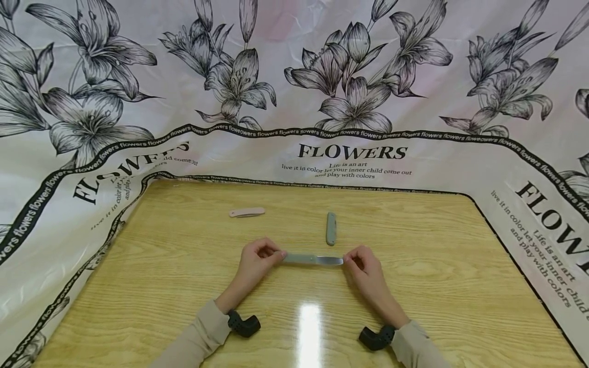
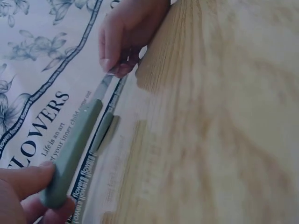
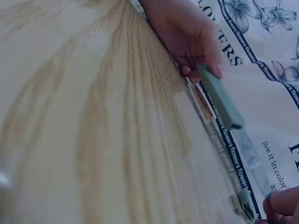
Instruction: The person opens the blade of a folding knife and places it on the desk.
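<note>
A folding knife (image 1: 301, 258) with a pale green handle is stretched out straight between both hands, its short silvery blade (image 1: 329, 260) pointing right. My left hand (image 1: 259, 259) pinches the handle's end between thumb and fingers, as the left wrist view shows close up on the green handle (image 2: 74, 149). At the other end my right hand (image 1: 366, 270) pinches the blade's tip; in the right wrist view the fingertips (image 3: 280, 203) meet the blade (image 3: 252, 158) there. Beyond the hands lies a second, folded green knife (image 1: 331, 229). A folded pink knife (image 1: 247, 212) lies farther left.
The wood-grain table (image 1: 184, 220) reflects a bright light near its front. A white floral sheet (image 1: 257, 158) with black lettering rises around its back and sides. Black curved devices (image 1: 244, 324) sit at both wrists, by the beige sleeves.
</note>
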Action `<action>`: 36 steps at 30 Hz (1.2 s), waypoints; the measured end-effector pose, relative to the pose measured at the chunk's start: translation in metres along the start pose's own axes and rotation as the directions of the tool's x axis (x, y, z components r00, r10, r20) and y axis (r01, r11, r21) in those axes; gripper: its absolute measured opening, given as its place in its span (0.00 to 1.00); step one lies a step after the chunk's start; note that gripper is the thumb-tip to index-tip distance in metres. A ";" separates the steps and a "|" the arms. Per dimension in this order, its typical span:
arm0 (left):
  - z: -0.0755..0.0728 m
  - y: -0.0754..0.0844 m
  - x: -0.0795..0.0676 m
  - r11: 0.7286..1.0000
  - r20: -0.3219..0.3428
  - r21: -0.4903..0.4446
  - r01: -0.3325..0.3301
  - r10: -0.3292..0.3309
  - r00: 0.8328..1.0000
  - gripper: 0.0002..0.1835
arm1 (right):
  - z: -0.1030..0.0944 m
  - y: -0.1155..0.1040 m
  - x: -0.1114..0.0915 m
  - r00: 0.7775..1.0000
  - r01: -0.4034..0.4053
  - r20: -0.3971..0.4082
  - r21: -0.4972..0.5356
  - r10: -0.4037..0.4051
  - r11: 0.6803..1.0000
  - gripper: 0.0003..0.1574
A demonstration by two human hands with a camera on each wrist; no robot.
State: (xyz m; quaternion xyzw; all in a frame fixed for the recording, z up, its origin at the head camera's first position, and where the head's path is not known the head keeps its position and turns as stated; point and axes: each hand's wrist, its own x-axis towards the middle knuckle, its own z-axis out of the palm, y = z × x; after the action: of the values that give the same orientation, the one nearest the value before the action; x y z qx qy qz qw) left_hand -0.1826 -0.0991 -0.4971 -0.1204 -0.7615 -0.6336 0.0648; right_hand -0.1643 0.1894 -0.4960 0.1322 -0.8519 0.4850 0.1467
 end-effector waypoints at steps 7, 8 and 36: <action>-0.002 -0.001 0.001 0.955 -0.010 0.271 -0.122 0.130 0.991 0.06 | -0.001 0.009 0.003 0.992 0.129 0.024 -0.144 -0.127 0.981 0.08; -0.002 -0.001 0.002 0.948 -0.010 0.290 -0.131 0.140 0.990 0.07 | 0.000 0.009 0.004 0.991 0.136 0.027 -0.161 -0.134 0.977 0.08; 0.002 -0.003 0.004 0.925 0.029 0.358 -0.125 0.123 0.992 0.03 | 0.001 0.009 0.001 0.983 0.183 0.032 -0.212 -0.181 0.960 0.15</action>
State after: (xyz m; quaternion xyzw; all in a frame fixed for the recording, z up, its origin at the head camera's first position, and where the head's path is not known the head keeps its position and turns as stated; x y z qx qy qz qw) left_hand -0.1869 -0.0976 -0.4993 -0.1562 -0.8554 -0.4782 0.1232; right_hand -0.1691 0.1931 -0.5035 0.1963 -0.8843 0.3741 0.1988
